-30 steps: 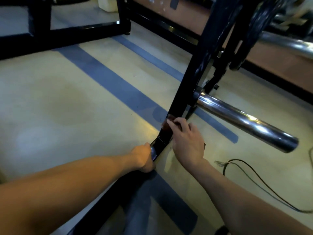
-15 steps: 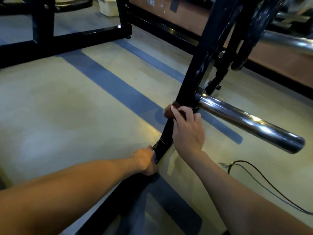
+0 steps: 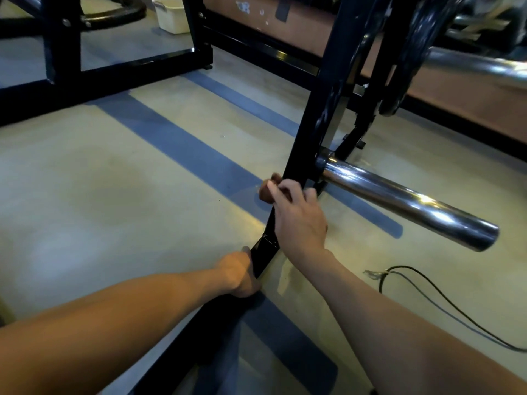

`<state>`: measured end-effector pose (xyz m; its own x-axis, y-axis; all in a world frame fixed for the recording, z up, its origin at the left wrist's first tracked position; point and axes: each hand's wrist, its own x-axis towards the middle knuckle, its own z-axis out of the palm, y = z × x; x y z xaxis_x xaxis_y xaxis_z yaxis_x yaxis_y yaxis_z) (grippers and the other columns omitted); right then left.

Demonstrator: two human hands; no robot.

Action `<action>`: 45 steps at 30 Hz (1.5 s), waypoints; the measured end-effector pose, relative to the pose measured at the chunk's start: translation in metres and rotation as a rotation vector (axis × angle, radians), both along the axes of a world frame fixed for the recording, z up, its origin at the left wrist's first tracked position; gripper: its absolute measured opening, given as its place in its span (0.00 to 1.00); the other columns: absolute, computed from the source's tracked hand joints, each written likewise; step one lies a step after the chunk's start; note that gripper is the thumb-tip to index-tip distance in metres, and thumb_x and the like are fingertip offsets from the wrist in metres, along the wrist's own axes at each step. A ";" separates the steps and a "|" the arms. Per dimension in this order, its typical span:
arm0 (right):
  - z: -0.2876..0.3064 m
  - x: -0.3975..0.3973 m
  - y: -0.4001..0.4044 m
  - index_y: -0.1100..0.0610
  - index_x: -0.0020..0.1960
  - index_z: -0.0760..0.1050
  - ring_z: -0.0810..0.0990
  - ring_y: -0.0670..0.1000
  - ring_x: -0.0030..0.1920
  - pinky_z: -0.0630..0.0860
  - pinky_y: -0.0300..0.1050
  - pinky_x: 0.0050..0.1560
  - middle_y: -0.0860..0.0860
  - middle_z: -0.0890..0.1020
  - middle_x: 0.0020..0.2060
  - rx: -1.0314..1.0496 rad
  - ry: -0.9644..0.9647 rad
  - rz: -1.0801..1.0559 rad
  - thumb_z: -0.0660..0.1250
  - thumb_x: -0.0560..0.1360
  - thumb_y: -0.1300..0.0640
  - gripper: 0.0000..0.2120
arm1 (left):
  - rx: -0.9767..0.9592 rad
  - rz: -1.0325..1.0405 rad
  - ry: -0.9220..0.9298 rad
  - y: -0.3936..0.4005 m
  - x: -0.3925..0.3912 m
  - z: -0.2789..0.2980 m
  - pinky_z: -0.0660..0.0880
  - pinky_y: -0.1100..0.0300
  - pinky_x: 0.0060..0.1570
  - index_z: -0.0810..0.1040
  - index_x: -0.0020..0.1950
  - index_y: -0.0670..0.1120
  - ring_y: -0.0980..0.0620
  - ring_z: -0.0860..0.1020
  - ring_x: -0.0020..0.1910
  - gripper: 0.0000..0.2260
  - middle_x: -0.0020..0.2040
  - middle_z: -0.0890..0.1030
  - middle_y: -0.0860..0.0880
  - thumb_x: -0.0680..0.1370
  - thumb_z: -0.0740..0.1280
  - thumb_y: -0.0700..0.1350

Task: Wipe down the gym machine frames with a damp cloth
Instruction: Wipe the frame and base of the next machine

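The frame post (image 3: 316,124) is a black, glossy, flat-sided steel bar with square edges. Its long axis leans, running from the floor near the left hand up and to the right toward the top of the view. At its foot it joins a black base rail (image 3: 199,332) that lies along the floor toward the lower left.

The right hand (image 3: 296,215) presses a small brown cloth (image 3: 266,191) against the post, just below the chrome peg; its fingers curl around the cloth and the post's edge. The cloth looks soft and bunched, poking out past the post's left edge.

The left hand (image 3: 239,273) grips the joint at the post's foot, fingers wrapped behind it and hidden.

A round, mirror-bright chrome peg (image 3: 405,205) sticks out from the post toward the lower right, close beside the right hand.

The floor (image 3: 99,195) is smooth pale concrete with blue painted stripes, open to the left of the post. A black cable (image 3: 445,297) lies loose on it to the right. A cream plastic bin (image 3: 172,14) sits far back beside another black frame (image 3: 122,64).
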<state>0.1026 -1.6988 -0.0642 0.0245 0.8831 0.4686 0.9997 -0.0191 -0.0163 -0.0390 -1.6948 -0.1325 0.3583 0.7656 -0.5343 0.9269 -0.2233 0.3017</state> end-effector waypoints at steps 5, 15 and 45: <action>-0.018 0.010 -0.032 0.47 0.74 0.73 0.72 0.57 0.54 0.76 0.49 0.47 0.48 0.73 0.66 -0.154 -0.056 0.054 0.74 0.74 0.59 0.30 | 0.003 -0.020 -0.033 0.003 -0.003 -0.004 0.73 0.56 0.46 0.68 0.66 0.46 0.43 0.80 0.55 0.25 0.60 0.79 0.45 0.74 0.72 0.55; 0.000 0.002 -0.009 0.47 0.75 0.69 0.69 0.57 0.57 0.67 0.47 0.46 0.47 0.71 0.69 -0.264 -0.165 0.118 0.71 0.75 0.59 0.30 | 0.052 -0.025 0.017 0.000 -0.002 0.003 0.74 0.53 0.54 0.65 0.71 0.41 0.40 0.78 0.64 0.30 0.66 0.77 0.41 0.77 0.71 0.55; 0.109 0.044 0.037 0.50 0.68 0.73 0.71 0.56 0.55 0.65 0.48 0.43 0.48 0.78 0.61 -0.212 -0.522 0.424 0.70 0.78 0.57 0.20 | -0.013 -0.017 0.033 -0.002 -0.006 0.015 0.76 0.55 0.55 0.69 0.73 0.42 0.43 0.80 0.58 0.32 0.61 0.81 0.43 0.76 0.70 0.59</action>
